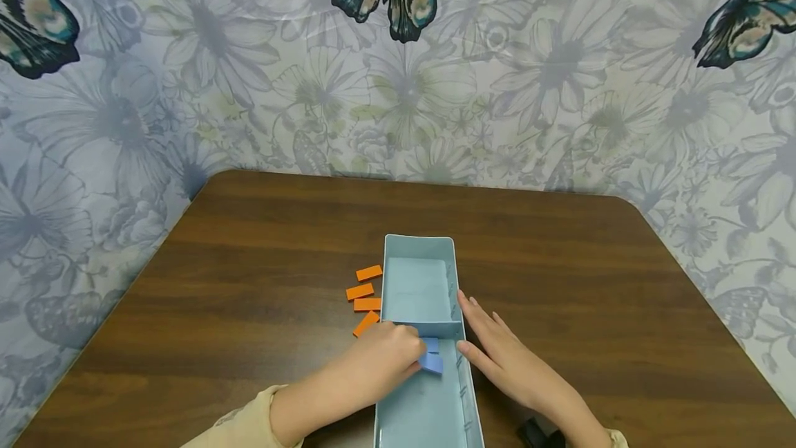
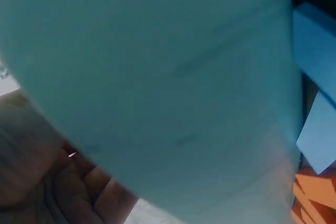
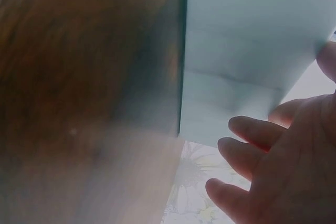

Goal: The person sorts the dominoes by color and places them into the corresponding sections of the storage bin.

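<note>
Left hand (image 1: 382,357) curled over divided light-blue box (image 1: 429,413); grip can't be told. Blue blocks (image 1: 432,364) at its fingertips, in near compartment. Right hand (image 1: 513,368) fingers apart, tips at right wall. Farther: orange blocks (image 1: 367,304) left of box, on worktop (image 1: 267,282).

My right hand (image 3: 286,166) comes in at the lower right, fingers spread and slightly bent, fingertips at the edge of a pale blue box (image 3: 241,35). Left of it lies my brown bench (image 3: 58,66), blurred; below, pale floral wallpaper (image 3: 191,182) shows.
</note>
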Available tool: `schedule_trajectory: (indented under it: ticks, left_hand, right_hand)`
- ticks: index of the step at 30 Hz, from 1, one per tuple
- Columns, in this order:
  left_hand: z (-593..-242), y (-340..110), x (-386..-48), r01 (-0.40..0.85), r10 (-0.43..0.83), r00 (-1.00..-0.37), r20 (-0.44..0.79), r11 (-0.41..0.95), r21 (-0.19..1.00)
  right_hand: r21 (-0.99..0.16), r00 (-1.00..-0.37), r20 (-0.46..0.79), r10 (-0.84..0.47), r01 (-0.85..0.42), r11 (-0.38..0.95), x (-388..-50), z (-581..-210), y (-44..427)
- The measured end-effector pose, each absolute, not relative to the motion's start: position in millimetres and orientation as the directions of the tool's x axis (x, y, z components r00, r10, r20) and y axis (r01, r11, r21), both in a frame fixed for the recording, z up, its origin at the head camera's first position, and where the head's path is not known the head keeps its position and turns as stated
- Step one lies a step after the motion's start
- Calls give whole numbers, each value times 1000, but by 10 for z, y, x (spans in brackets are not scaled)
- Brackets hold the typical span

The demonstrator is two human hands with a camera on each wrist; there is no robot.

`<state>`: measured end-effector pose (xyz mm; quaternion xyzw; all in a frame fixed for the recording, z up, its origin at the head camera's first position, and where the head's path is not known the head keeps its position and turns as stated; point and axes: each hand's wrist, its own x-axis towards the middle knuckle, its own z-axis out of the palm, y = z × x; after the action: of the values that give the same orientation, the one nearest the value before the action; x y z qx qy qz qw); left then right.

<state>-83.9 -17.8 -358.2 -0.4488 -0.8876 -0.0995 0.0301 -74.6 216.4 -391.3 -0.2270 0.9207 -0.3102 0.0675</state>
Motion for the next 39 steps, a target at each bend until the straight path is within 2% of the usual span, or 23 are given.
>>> schedule_trajectory:
  ticks: [15,23,39]
  left_hand:
    - [-3695,-83,-849,773,766,-635,102,629,86]
    - [-3712,-44,-850,748,745,-663,69,657,95]
    - [-3769,-21,-878,743,745,-667,23,661,104]
  right_hand:
    - [-596,-885,16,-465,-382,706,-757,-3903,2164]
    - [-589,-884,23,-466,-389,708,-754,-3915,2169]
    - [-585,-880,34,-474,-402,704,-749,-3903,2156]
